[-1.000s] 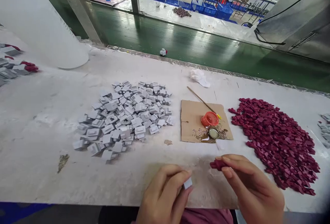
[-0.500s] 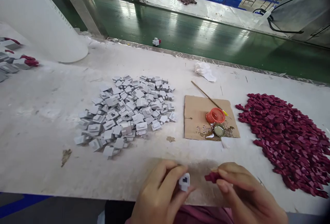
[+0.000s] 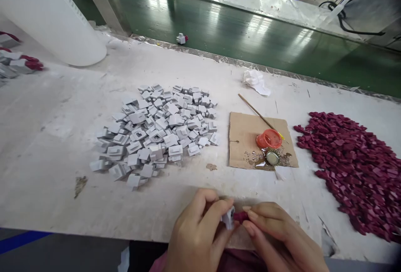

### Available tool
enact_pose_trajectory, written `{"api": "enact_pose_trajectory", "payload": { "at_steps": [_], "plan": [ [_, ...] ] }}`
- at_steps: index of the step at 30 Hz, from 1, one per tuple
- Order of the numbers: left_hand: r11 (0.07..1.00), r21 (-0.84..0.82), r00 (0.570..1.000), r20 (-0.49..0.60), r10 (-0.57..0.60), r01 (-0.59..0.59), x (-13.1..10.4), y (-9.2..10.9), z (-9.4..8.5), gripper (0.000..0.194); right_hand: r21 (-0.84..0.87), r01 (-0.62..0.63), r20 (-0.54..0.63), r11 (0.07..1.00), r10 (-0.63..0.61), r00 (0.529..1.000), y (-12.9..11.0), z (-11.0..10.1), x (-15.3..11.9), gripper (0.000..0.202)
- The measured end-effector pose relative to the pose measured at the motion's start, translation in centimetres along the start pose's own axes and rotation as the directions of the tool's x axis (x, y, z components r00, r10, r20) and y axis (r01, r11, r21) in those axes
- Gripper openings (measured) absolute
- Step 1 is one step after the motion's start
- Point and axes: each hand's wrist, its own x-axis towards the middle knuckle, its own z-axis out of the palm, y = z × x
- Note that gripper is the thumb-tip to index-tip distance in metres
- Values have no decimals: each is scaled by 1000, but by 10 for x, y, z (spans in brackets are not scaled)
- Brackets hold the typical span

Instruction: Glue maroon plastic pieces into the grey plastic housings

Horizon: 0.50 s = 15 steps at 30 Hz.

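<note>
Near the table's front edge, my left hand [image 3: 199,230] is closed around a small grey plastic housing [image 3: 228,217] with an opening in its end. My right hand [image 3: 275,232] pinches a small dark red plastic piece [image 3: 240,216] between thumb and fingers. The red piece's tip meets the open end of the housing; whether it has entered cannot be made out. Left of centre lies a heap of similar grey housings [image 3: 156,134]. A large heap of dark red pieces [image 3: 354,171] lies to the right.
A cardboard square [image 3: 244,134] carries a red cup [image 3: 268,138], a bottle cap [image 3: 272,157] and wet spots. A thin stick [image 3: 255,110] rests across its edge. Crumpled tissue [image 3: 257,82] lies behind. A white cylinder [image 3: 72,25] stands left, beside a green conveyor belt [image 3: 219,29] holding one grey-and-red assembly [image 3: 181,38].
My right hand has moved left, bringing the red piece up against the grey housing. My left hand has turned the housing's opening towards it. The camera view has shifted slightly.
</note>
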Motion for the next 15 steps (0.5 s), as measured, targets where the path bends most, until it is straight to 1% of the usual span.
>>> {"api": "enact_pose_trajectory", "payload": {
  "at_steps": [5,10,12,15],
  "plan": [
    [1000,-7,1000,-7,-19,19,-1,1,2,26,-10,17,55,1000,-16,998,2,0,0,26],
    [1000,12,1000,19,5,-5,0,-5,0,22,24,33,153,999,-37,987,3,1,11,17],
    [999,21,999,36,25,-25,0,-7,-1,19,48,44,168,998,-51,984,2,3,16,16],
    [997,64,999,41,32,-35,-4,-9,2,18,56,68,157,996,-76,985,-2,4,23,13]
  ]
}}
